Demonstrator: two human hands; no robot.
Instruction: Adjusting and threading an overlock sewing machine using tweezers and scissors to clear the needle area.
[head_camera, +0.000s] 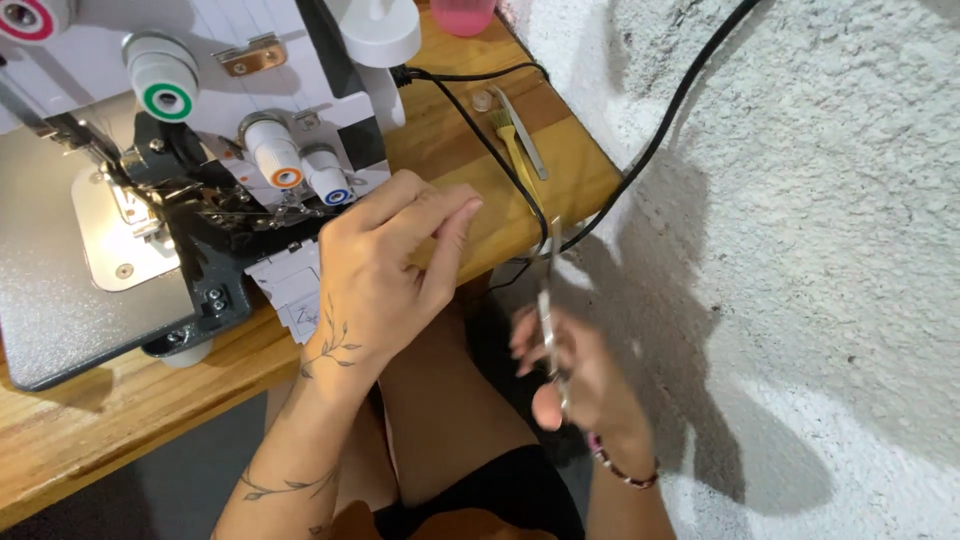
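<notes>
Left grip (385, 265) pinches thumb to forefinger, perhaps on thread too fine to see, just right of the overlock machine (150, 190). Right grip (580, 375), blurred, clasps slim scissors (548, 310) near the wooden surface (560, 165).

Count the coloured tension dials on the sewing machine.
4: pink-ringed dial at top left, green below it, orange, blue beside the left hand. More may be out of frame.

A: What is sitting on the wooden bench (120, 395)?

B: A white overlock sewing machine (150, 170) is occupying its left part. A small yellow brush (517, 150) is lying beside metal tweezers (522, 130).

A: And the cabling?

B: A black cable (480, 135) is running across the bench, passing a rough white wall (800, 250). A pink container (464, 14) is standing at the far edge.
</notes>
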